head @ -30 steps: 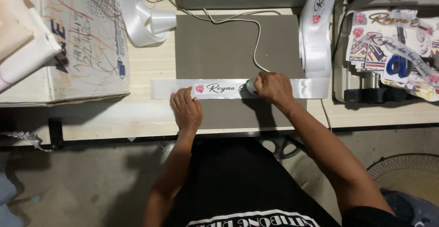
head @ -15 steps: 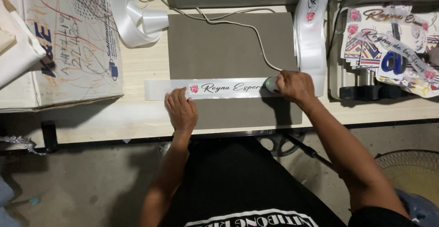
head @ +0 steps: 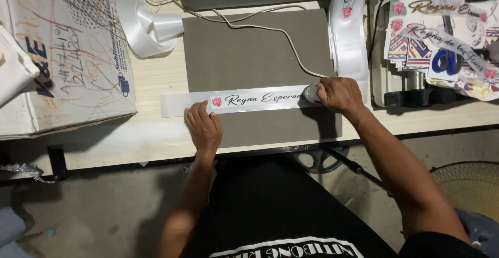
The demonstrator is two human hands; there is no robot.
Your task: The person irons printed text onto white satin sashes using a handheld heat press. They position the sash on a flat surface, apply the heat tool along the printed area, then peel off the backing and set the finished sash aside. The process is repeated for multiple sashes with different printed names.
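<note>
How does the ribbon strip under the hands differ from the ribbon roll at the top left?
The ribbon strip lies flat across the grey mat; the ribbon roll is loosely coiled on the wooden table. The strip carries script lettering and a pink rose; the roll looks plain. The left hand presses the strip; nothing touches the roll. Both are white and glossy.

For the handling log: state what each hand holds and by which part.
Right hand grips a small white corded tool from above, at its rear end. Left hand holds nothing; it presses flat on the white ribbon.
</note>
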